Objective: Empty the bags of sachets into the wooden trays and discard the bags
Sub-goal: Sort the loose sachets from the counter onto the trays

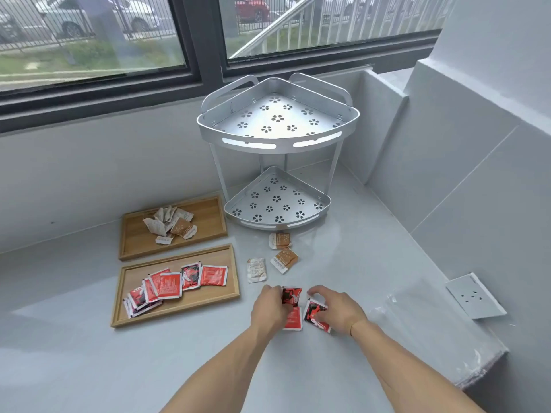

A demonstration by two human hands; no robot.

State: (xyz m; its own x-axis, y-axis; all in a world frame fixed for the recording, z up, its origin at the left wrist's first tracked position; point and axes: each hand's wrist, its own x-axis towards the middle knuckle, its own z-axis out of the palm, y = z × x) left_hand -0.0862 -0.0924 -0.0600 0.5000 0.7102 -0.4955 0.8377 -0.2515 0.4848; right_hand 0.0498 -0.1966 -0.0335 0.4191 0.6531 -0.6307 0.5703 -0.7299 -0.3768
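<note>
Two wooden trays lie on the grey counter at the left. The near tray (208, 305) holds several red sachets (170, 284). The far tray (205, 228) holds several white and brown sachets (167, 223). Three brown and white sachets (283, 259) lie loose on the counter near the rack. My left hand (268, 311) grips a red sachet (291, 295), with another red one (293, 320) beside it. My right hand (337, 308) rests its fingers on a red and black sachet (314, 315). A clear empty bag (417, 317) lies at the right.
A two-tier silver corner rack (277, 138) stands behind the loose sachets. A white socket plate (474, 296) lies at the far right near the counter edge. A window runs along the back wall, and a tiled wall rises at the right.
</note>
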